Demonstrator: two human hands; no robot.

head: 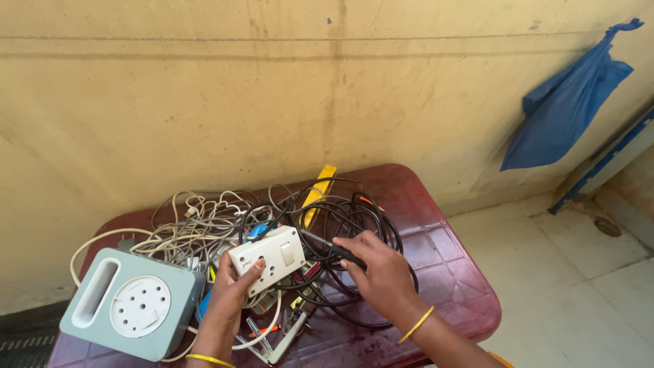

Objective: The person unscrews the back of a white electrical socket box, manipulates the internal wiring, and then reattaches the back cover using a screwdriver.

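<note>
A dark red plastic table (443,272) is standing against a stained yellow wall (272,88), filling the lower middle of the frame.

Nearest the lower edge, the left hand (228,296) is closing around the lower left end of a white switch-and-socket box (267,257), thumb lying across its face. The box is sitting just above that hand and just left of the right hand (378,269), held clear of the table. Its long axis is running from lower left to upper right, slightly tilted, with its face turned up toward the viewer.

The right hand is gripping a black-handled screwdriver (334,249), whose shaft is pointing left and up and meeting the box's right edge.

At the lower left, a grey-blue extension reel box (133,307) with a round white socket face is lying flat. Below the hands, pliers (272,337) are resting among loose wires.

Behind the box, a tangle of white cables (191,228) and black cables (354,211) is crowding the tabletop, with a yellow tool (317,194) lying beyond it.

At the upper right, a blue plastic bag (565,102) is hanging on the wall.
</note>
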